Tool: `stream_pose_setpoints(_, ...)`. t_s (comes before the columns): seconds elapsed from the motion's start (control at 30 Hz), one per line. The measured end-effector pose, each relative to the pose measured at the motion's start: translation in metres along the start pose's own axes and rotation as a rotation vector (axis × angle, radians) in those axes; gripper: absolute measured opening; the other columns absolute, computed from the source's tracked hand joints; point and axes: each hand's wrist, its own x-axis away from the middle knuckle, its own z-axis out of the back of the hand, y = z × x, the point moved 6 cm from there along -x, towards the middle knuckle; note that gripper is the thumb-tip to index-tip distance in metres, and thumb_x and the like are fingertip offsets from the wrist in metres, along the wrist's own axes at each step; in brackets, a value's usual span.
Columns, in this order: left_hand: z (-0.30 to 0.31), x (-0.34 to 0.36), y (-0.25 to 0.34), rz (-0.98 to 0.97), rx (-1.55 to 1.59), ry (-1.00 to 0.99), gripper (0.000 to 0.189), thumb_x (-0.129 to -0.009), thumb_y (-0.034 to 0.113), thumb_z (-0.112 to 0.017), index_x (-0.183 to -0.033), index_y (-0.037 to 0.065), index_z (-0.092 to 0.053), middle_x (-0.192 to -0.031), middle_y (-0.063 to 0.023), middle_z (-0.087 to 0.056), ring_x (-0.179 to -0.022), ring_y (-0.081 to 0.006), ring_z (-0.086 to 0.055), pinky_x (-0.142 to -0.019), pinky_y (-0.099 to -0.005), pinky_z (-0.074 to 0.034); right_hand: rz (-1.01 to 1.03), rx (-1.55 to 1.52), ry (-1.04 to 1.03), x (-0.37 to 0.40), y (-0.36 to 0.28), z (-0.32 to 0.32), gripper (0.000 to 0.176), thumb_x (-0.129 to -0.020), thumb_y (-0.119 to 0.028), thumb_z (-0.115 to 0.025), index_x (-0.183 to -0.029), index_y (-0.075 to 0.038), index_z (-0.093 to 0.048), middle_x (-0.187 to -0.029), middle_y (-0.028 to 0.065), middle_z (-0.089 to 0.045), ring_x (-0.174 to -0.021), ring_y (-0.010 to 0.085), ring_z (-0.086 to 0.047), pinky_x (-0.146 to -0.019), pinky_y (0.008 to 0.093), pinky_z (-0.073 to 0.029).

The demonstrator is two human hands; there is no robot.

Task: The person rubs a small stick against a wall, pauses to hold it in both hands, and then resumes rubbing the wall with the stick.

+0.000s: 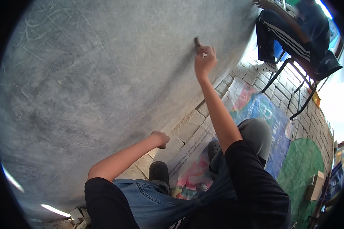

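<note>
My right hand [205,61] is raised in front of the grey plastered wall [114,65]. It is closed in a pinch on a small dark stub-like piece [197,41], whose tip is at or very near the wall; what kind of thing it is I cannot make out. Lower down, my left hand [161,140] is a closed fist close to the foot of the same wall. Nothing sticks out of that fist. Scratches and pale, patchy smears mark the wall's surface.
At the upper right a person [294,30] sits on a dark-framed chair [279,78]. A printed banner [271,126] covers part of the paving [187,126] below me. A green round mat [302,160] and a cardboard box [314,186] are to the right.
</note>
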Motion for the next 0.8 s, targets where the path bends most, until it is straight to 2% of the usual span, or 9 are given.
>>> stream_pose_setpoints(0.1, 0.015, 0.01, 0.001, -0.03, 0.011, 0.112, 0.041, -0.076, 0.028, -0.061, -0.116, 0.018, -0.055, -0.107, -0.0071, -0.062, -0.101, -0.026, -0.058, -0.081, -0.0409, -0.048, -0.257, -0.05, -0.059, -0.01, 0.002, -0.003, 0.009, -0.072, 0.003, -0.062, -0.077, -0.003, -0.063, -0.074, 0.0105, -0.059, -0.069, 0.024, -0.059, -0.06, 0.0297, -0.043)
stream_pose_setpoints(0.17, 0.014, 0.008, 0.001, -0.056, 0.032, 0.147, 0.041, -0.076, 0.027, -0.061, -0.116, 0.018, -0.055, -0.107, -0.0074, -0.062, -0.101, -0.0261, -0.058, -0.081, -0.041, -0.048, 0.07, -0.183, -0.154, -0.019, -0.05, -0.007, 0.007, -0.072, 0.001, -0.06, -0.076, -0.004, -0.061, -0.073, 0.0105, -0.058, -0.068, 0.029, -0.057, -0.061, 0.0346, -0.044)
stream_pose_setpoints(0.2, 0.005, 0.005, 0.0, -0.04, 0.006, 0.073, 0.041, -0.076, 0.027, -0.061, -0.115, 0.018, -0.056, -0.106, -0.0078, -0.062, -0.1, -0.0263, -0.058, -0.081, -0.041, -0.048, 0.065, -0.178, -0.161, -0.018, -0.045, -0.009, 0.007, -0.072, 0.001, -0.06, -0.076, -0.004, -0.061, -0.073, 0.0105, -0.058, -0.068, 0.029, -0.057, -0.061, 0.0346, -0.044)
stream_pose_setpoints(0.27, -0.008, 0.0, -0.001, -0.025, -0.023, -0.002, 0.04, -0.075, 0.026, -0.061, -0.114, 0.017, -0.056, -0.105, -0.0082, -0.062, -0.1, -0.0264, -0.058, -0.081, -0.041, -0.048, 0.355, -0.175, -0.011, -0.018, -0.05, -0.005, 0.007, -0.073, 0.002, -0.059, -0.076, -0.004, -0.062, -0.073, 0.0104, -0.059, -0.068, 0.0284, -0.057, -0.059, 0.0343, -0.045)
stream_pose_setpoints(0.4, -0.012, 0.0, -0.005, -0.012, -0.017, 0.048, 0.039, -0.075, 0.025, -0.061, -0.113, 0.019, -0.057, -0.104, -0.0075, -0.062, -0.099, -0.026, -0.059, -0.08, -0.0404, -0.048, -0.108, -0.059, -0.042, -0.012, 0.016, 0.001, 0.012, -0.074, 0.005, -0.057, -0.073, -0.005, -0.062, -0.071, 0.0095, -0.058, -0.069, 0.0267, -0.058, -0.06, 0.0344, -0.045)
stream_pose_setpoints(0.47, -0.005, 0.001, -0.005, -0.042, -0.018, 0.12, 0.039, -0.074, 0.026, -0.062, -0.112, 0.019, -0.057, -0.103, -0.0071, -0.063, -0.099, -0.026, -0.059, -0.08, -0.0402, -0.048, -0.116, -0.041, -0.063, -0.015, -0.014, 0.0, 0.012, -0.073, 0.005, -0.058, -0.072, -0.006, -0.062, -0.071, 0.0089, -0.059, -0.07, 0.0255, -0.058, -0.061, 0.0351, -0.045)
stream_pose_setpoints(0.53, -0.008, 0.006, -0.001, -0.018, -0.022, 0.012, 0.039, -0.075, 0.025, -0.061, -0.113, 0.018, -0.056, -0.104, -0.008, -0.062, -0.099, -0.0267, -0.059, -0.079, -0.0408, -0.049, 0.266, -0.17, -0.123, -0.011, -0.07, -0.007, 0.013, -0.073, 0.005, -0.058, -0.075, -0.007, -0.064, -0.074, 0.0088, -0.061, -0.068, 0.0251, -0.059, -0.06, 0.0357, -0.045)
stream_pose_setpoints(0.67, 0.0, 0.005, -0.004, -0.007, -0.047, -0.045, 0.039, -0.075, 0.024, -0.06, -0.113, 0.016, -0.055, -0.105, -0.0092, -0.061, -0.099, -0.0275, -0.058, -0.079, -0.0415, -0.049, 0.466, -0.283, -0.079, -0.001, -0.075, -0.004, 0.015, -0.073, 0.005, -0.057, -0.077, -0.008, -0.065, -0.077, 0.0094, -0.063, -0.068, 0.0251, -0.059, -0.06, 0.0358, -0.045)
stream_pose_setpoints(0.8, 0.018, 0.012, -0.009, -0.04, 0.054, 0.171, 0.042, -0.075, 0.024, -0.06, -0.116, 0.016, -0.053, -0.107, -0.01, -0.06, -0.099, -0.0278, -0.058, -0.078, -0.0419, -0.049, -0.172, -0.009, -0.008, 0.0, 0.006, 0.001, 0.018, -0.071, 0.006, -0.06, -0.081, -0.007, -0.067, -0.079, 0.0089, -0.064, -0.071, 0.0215, -0.062, -0.063, 0.0309, -0.047)
